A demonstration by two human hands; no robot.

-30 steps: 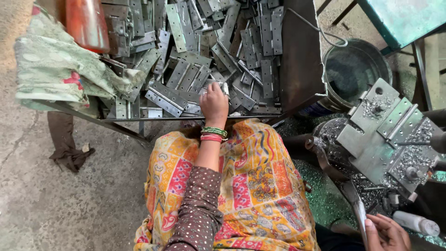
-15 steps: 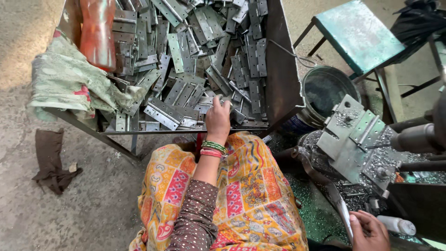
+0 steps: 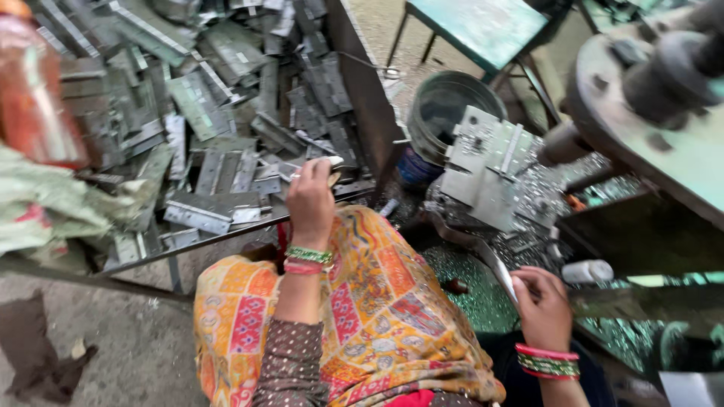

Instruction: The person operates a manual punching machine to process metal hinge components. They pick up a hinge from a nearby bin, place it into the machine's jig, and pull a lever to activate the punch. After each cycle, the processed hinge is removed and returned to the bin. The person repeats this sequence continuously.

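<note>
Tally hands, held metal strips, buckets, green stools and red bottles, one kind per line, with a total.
Hands: 2, left hand, right hand
Metal strip, in right grip: 1
Bucket: 1
Green stool: 1
Red bottle: 1
Total: 6

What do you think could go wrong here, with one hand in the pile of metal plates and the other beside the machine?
The left hand grips a plate at the edge of the heaped hinge plates; bare skin against cut metal edges could get nicked, and loose pieces might slide off toward the lap. The right hand holds a thin metal strip close to the press jig, amid metal shavings, so fingers could be scratched or caught.
</note>
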